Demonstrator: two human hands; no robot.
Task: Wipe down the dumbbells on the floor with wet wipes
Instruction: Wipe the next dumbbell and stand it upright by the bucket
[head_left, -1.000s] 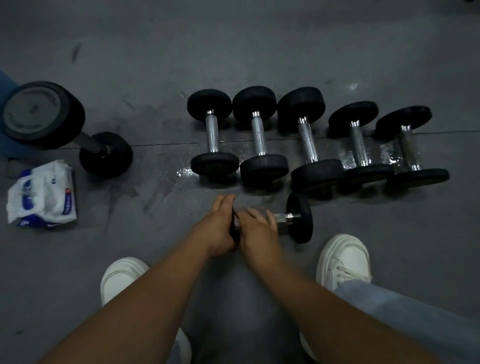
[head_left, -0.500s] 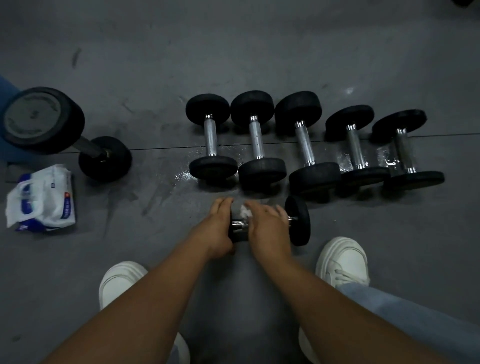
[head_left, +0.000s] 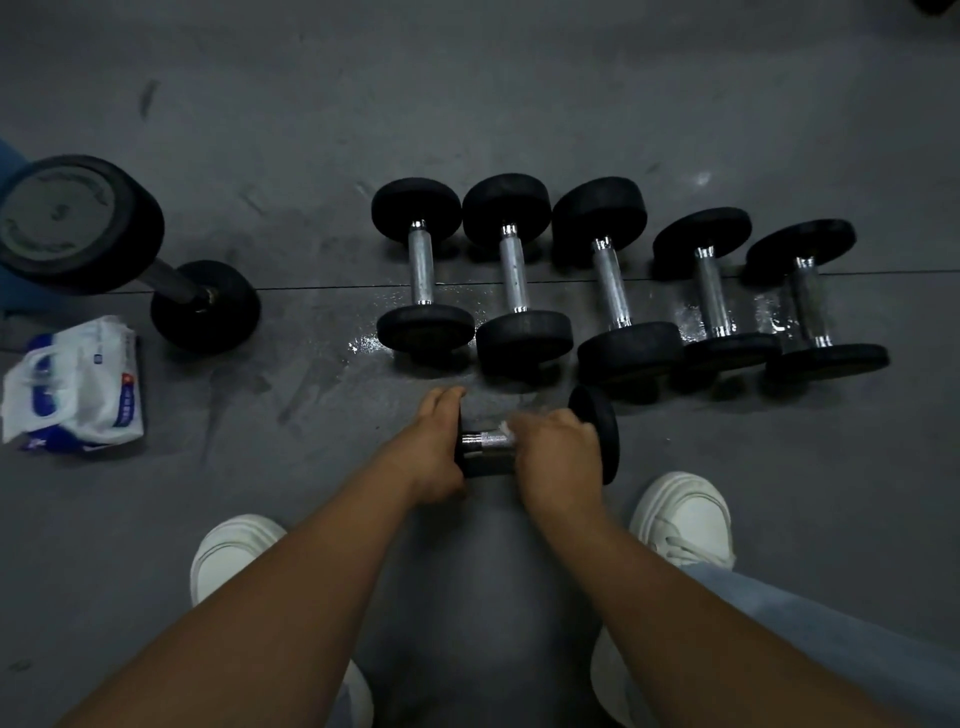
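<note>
A small dumbbell (head_left: 597, 431) with black ends and a chrome handle lies crosswise on the grey floor just in front of me. My left hand (head_left: 434, 454) grips its left end, which is mostly hidden. My right hand (head_left: 558, 457) is curled over the handle near the right end and holds a white wet wipe (head_left: 506, 428) against the chrome; only a corner of the wipe shows. Behind it, several more dumbbells (head_left: 514, 280) lie side by side in a row.
A pack of wet wipes (head_left: 78, 384) lies at the left. A large dumbbell (head_left: 124, 249) sits behind it. Wet patches (head_left: 363, 343) shine on the floor around the row. My white shoes (head_left: 685, 519) flank the dumbbell I hold.
My right hand has slid with the wipe to the right along the handle, uncovering chrome beside my left hand. The left hand has kept its hold on the left end.
</note>
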